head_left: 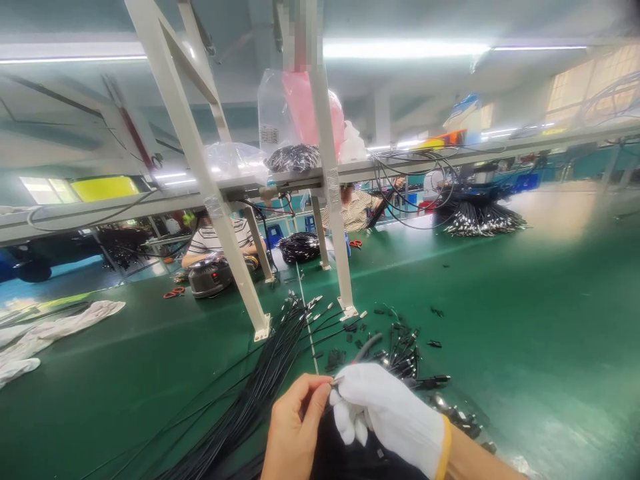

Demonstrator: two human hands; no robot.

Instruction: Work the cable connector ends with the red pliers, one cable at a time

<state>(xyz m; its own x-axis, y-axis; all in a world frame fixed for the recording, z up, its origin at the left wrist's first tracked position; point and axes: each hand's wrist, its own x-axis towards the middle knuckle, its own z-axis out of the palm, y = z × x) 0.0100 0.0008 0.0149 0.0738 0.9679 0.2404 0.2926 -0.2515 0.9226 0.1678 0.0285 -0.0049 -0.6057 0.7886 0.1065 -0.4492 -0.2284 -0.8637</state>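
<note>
My bare left hand [299,423] pinches a small metal-tipped cable connector [336,382] between thumb and forefinger. Against the same connector close the fingers of my right hand [385,407], in a white glove with a yellow cuff; much of the piece is hidden by them. To the left runs a long bundle of black cables [260,393], its metal-tipped ends fanned out toward the far side. Just beyond my right hand lies a pile of short black cable ends with plugs [403,350], and more loose connectors [463,420] trail to its right.
White metal posts [333,167] stand on the green table [525,320] and carry a shelf. Farther off are a dark grey round machine [207,277], red scissors [174,292], coiled cables [300,247] and a large cable heap [483,217]. Two people sit across the table. White cloth [60,330] lies left.
</note>
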